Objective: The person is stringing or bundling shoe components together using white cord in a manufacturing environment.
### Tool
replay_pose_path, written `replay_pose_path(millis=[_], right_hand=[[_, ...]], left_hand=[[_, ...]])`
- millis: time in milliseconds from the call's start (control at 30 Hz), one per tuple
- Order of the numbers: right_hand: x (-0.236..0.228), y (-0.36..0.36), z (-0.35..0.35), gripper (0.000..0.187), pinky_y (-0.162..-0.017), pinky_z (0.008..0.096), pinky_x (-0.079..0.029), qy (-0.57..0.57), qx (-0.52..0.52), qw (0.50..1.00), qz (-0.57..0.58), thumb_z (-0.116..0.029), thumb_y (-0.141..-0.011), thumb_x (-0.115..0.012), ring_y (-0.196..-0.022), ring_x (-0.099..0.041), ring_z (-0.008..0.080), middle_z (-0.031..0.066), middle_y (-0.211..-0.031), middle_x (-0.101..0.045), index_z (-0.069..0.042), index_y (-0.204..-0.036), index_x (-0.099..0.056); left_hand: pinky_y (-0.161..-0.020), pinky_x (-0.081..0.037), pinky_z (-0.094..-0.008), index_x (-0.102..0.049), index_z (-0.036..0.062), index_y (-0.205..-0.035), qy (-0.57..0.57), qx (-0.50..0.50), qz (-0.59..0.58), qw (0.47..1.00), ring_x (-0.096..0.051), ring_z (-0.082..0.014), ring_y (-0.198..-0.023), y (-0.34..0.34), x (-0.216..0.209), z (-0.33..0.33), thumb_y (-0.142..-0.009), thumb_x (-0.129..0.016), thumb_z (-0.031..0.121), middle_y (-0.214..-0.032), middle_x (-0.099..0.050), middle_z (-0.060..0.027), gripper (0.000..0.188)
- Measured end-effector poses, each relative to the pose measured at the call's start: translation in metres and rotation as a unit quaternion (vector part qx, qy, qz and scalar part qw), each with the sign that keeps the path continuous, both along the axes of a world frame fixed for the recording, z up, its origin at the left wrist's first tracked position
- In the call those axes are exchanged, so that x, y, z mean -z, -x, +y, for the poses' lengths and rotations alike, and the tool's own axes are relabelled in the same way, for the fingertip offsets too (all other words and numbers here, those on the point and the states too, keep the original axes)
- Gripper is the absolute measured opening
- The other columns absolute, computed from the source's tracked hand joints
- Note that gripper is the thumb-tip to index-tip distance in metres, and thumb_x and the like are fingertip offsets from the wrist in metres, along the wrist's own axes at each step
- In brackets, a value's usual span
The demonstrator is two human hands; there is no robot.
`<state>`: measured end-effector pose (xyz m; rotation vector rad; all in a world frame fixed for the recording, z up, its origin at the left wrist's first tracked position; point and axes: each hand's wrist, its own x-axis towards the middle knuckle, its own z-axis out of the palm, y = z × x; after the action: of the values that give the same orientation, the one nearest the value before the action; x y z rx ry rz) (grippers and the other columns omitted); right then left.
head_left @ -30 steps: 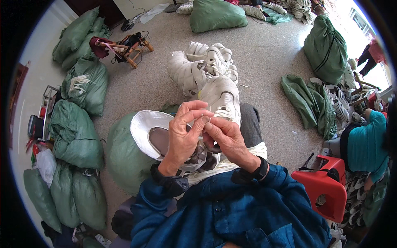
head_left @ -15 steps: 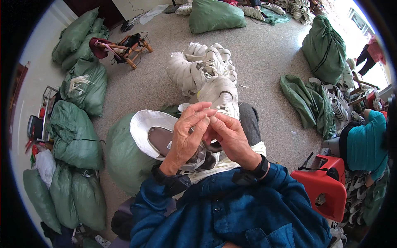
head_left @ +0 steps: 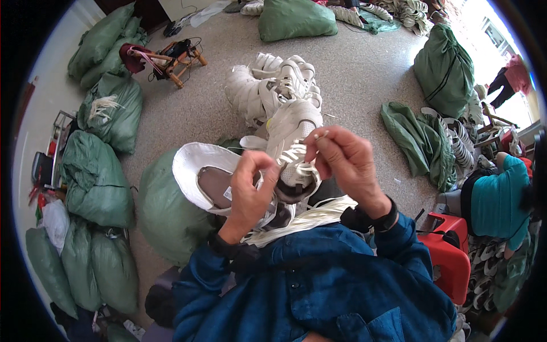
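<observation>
A white shoe (head_left: pixel 277 131) with a dark-lined opening lies in front of me, white shoelace (head_left: pixel 294 153) crossing its tongue. My right hand (head_left: pixel 347 162) is raised to the right of the lacing, thumb and forefinger pinching a white shoelace near its end. To the left of the shoe's opening, my left hand (head_left: pixel 250 191) has bent fingers with the thumb close to them; what they hold, if anything, is hidden. Beside that hand sits a second piece of footwear (head_left: pixel 183 165), with a broad white rim and a brown inside. A bundle of pale laces (head_left: pixel 302 219) lies across my lap.
Nested white shoes (head_left: pixel 242 94) are stacked just beyond. A stuffed green sack (head_left: pixel 162 214) stands at my left, and more green sacks (head_left: pixel 97 176) line the wall. A red plastic stool (head_left: pixel 450 259) and a person in a teal top (head_left: pixel 498 196) are at the right.
My hands were together over the shoe; now they are apart. The right hand has moved right with the shoelace, and the lacing has come into view. The left hand has lowered slightly.
</observation>
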<state>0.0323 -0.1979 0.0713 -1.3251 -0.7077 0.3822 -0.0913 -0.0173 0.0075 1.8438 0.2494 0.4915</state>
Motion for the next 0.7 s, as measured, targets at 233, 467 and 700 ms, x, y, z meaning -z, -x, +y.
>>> replay_pose_path(millis=[233,467,700], right_hand=[[-0.016,0.004,-0.007,0.014,-0.053,0.0245,-0.05,0.052,-0.044,0.987,-0.147,-0.003,-0.102,-0.058,-0.06,-0.061,0.0074,0.0056,-0.081,-0.072,0.002,-0.108,-0.068],[-0.044,0.001,0.005,0.015,-0.056,0.0221,-0.051,0.048,-0.057,0.975,-0.209,-0.004,-0.104,-0.056,-0.062,-0.064,0.0062,0.0038,-0.08,-0.071,0.002,-0.109,-0.069],[-0.056,0.003,0.022,0.014,-0.059,0.0236,-0.054,-0.017,-0.099,0.981,-0.168,-0.002,-0.104,-0.056,-0.064,-0.067,0.01,0.0083,-0.081,-0.071,0.006,-0.109,-0.067]], left_hand=[[-0.103,-0.047,-0.0476,-0.062,0.0054,-0.128,-0.438,0.172,-0.038,0.881,-0.055,-0.0343,-0.126,0.007,0.031,-0.038,-0.084,-0.076,0.015,-0.133,-0.059,-0.0152,0.048],[-0.109,-0.044,-0.0495,-0.059,0.0064,-0.134,-0.433,0.202,0.013,0.878,-0.05,-0.038,-0.131,0.009,0.041,-0.033,-0.083,-0.077,0.018,-0.139,-0.055,-0.0153,0.056],[-0.107,-0.046,-0.0467,-0.06,0.0069,-0.131,-0.388,0.236,0.028,0.89,-0.051,-0.0369,-0.129,0.008,0.042,-0.026,-0.083,-0.076,0.017,-0.131,-0.059,-0.0143,0.052]])
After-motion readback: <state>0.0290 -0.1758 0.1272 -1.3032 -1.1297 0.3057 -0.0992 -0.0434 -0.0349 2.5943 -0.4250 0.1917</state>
